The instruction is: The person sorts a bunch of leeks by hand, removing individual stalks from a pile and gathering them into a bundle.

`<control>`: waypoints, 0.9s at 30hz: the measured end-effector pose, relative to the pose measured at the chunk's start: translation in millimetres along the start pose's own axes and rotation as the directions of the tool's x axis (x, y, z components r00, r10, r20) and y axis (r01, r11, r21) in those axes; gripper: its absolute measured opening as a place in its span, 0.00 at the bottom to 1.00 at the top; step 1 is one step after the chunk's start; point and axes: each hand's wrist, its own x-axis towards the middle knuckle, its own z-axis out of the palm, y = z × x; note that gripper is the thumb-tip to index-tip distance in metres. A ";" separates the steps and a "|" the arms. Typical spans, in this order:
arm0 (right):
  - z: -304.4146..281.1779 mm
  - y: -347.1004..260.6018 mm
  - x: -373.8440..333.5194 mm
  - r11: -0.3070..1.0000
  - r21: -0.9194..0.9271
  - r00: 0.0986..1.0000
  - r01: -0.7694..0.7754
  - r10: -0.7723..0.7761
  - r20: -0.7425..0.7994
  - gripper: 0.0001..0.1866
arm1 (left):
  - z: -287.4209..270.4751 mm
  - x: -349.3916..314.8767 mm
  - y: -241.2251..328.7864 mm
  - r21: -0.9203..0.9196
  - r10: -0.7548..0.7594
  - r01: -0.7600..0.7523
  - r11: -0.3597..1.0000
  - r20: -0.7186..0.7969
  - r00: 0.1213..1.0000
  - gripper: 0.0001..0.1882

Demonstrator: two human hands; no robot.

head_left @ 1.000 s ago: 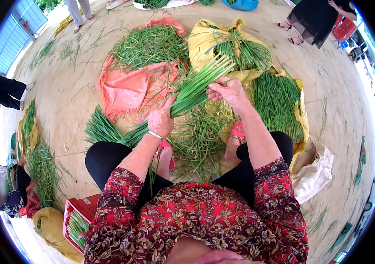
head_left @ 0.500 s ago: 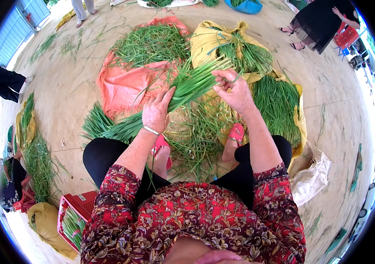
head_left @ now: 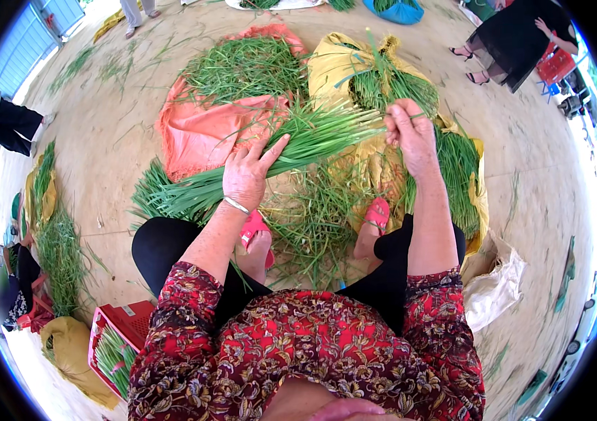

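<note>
A long bundle of green chives (head_left: 319, 137) lies slantwise before me, its pale stem ends pointing up to the right and its leaves trailing over my left knee. My left hand (head_left: 246, 174) holds it around the middle, with fingers laid across the leaves. Just past the stem ends, my right hand (head_left: 410, 133) is closed in a pinch; a thin green blade shows at its fingers. Beneath, between my feet, loose trimmed blades (head_left: 319, 224) are strewn on the ground.
Beyond the bundle, a pink cloth (head_left: 204, 133) carries heaped greens, beside a tied yellow sack (head_left: 330, 67). More chives (head_left: 456, 165) lie at right on yellow sacking, near a white sack (head_left: 494, 288). A red crate (head_left: 112, 344) stands lower left. Several people are around.
My right hand has moved right and slightly up, away from the stem ends. The bundle has fanned out wider, and my left hand stays about where it was.
</note>
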 end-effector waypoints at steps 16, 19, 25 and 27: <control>48.2 15.3 9.9 0.340 -0.940 0.941 -0.031 0.328 0.088 0.48 | -8.3 1.8 18.6 0.091 0.162 -0.162 0.983 0.012 0.987 0.37; 73.1 45.9 9.5 0.218 -0.972 0.912 -0.088 0.411 0.010 0.46 | -5.7 3.7 32.5 0.086 0.213 -0.214 0.973 0.020 0.977 0.35; 68.6 83.3 9.5 0.614 -0.766 0.940 -0.189 0.340 0.041 0.27 | 6.6 6.7 41.5 0.093 0.284 -0.282 0.955 -0.002 0.959 0.33; 65.8 91.2 9.9 0.780 -0.556 0.925 -0.286 0.376 0.052 0.20 | 6.9 5.3 42.8 0.086 0.265 -0.268 0.959 0.046 0.963 0.35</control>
